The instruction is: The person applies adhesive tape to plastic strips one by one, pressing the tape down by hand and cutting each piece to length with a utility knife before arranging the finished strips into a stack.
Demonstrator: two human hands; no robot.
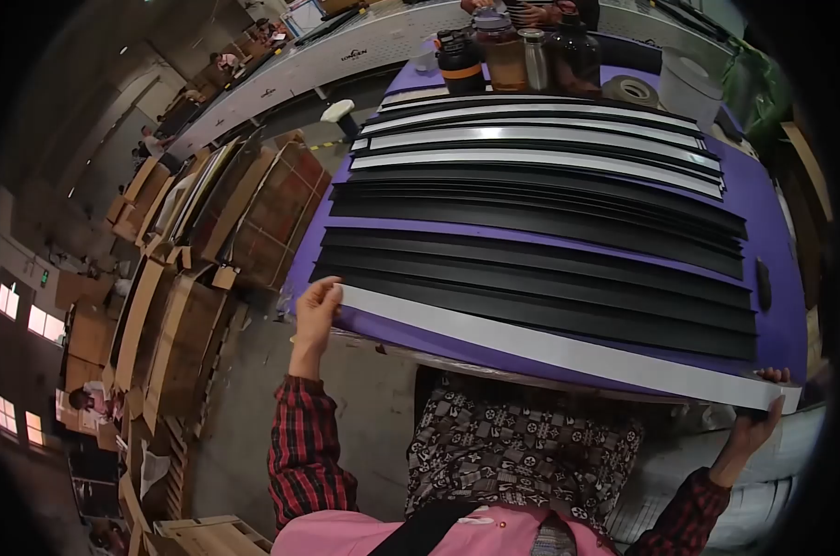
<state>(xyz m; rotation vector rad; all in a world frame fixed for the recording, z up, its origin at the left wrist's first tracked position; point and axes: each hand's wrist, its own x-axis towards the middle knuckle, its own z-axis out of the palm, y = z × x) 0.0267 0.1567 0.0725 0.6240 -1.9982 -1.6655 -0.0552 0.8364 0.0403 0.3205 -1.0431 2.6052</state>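
Observation:
A long white strip (pixel 549 347) stretches along the near edge of the purple table (pixel 776 222). At its left end, my left hand (pixel 318 306) pinches the tip between closed fingers. My right hand (pixel 767 412) grips the other end, with fingers on the far side and the thumb in front. Just beyond the strip lie several black strips (pixel 531 278) side by side, with a second black group (pixel 531 195) behind them. Farther back are strips with white, shiny faces (pixel 531 136). A small dark object (pixel 764 283) rests near the table's right side.
Bottles (pixel 498 56), a tape roll (pixel 631 90) and a clear bucket (pixel 688 83) stand at the table's back. Cardboard boxes (pixel 174 343) are stacked at the left. A long conveyor (pixel 281 83) runs behind, with a person (pixel 536 13) partly visible beyond the bottles.

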